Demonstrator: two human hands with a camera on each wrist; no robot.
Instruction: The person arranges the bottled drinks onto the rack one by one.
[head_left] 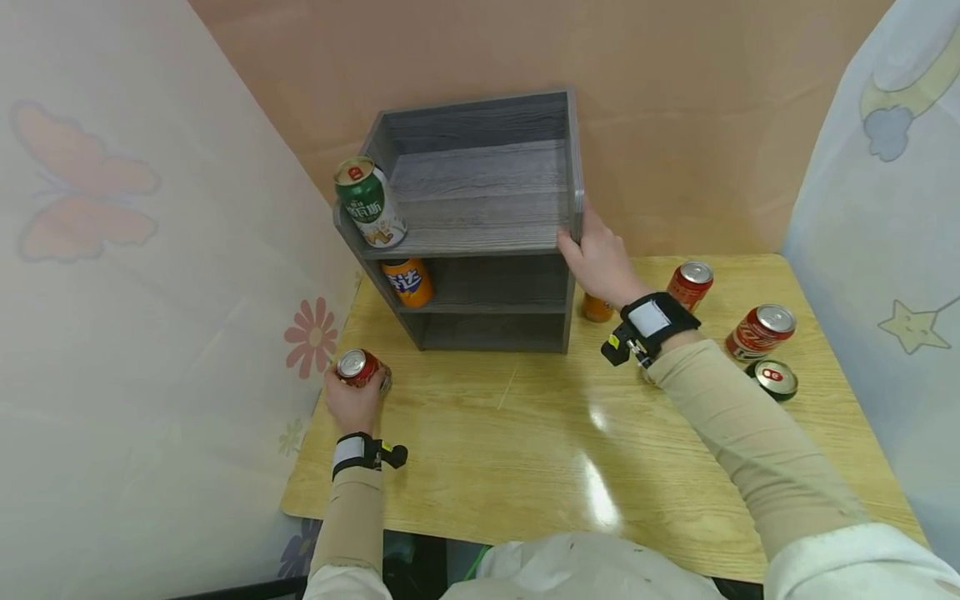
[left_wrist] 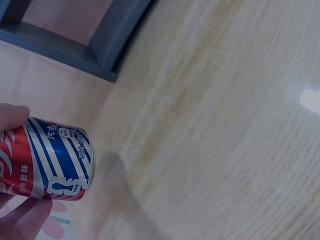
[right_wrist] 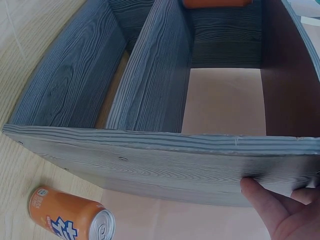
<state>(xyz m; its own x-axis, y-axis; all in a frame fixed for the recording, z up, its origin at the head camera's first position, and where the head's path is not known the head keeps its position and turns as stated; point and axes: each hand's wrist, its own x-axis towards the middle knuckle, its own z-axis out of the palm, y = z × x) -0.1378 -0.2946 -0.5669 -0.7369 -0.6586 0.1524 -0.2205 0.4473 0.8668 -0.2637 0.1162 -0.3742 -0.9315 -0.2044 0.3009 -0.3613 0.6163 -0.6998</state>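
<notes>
At the left of the table, my left hand (head_left: 354,406) grips a red cola can (head_left: 357,367). Its blue-and-white striped end shows in the left wrist view, with thumb and fingers on opposite sides of the can (left_wrist: 50,157). My right hand (head_left: 603,260) holds the right side panel of a grey wooden shelf (head_left: 480,196), near its upper front edge. In the right wrist view, fingers (right_wrist: 265,202) touch the panel's outer face. A green-and-white can (head_left: 370,204) stands at the top level's left end. Below it, an orange soda can (head_left: 408,282) stands on the middle level.
Right of the shelf stands another orange can (head_left: 597,308), partly behind my right wrist. Farther right are a red can (head_left: 690,285), a second red can (head_left: 760,332) and a dark-topped can (head_left: 776,379). Printed curtains flank the wooden table (head_left: 465,450).
</notes>
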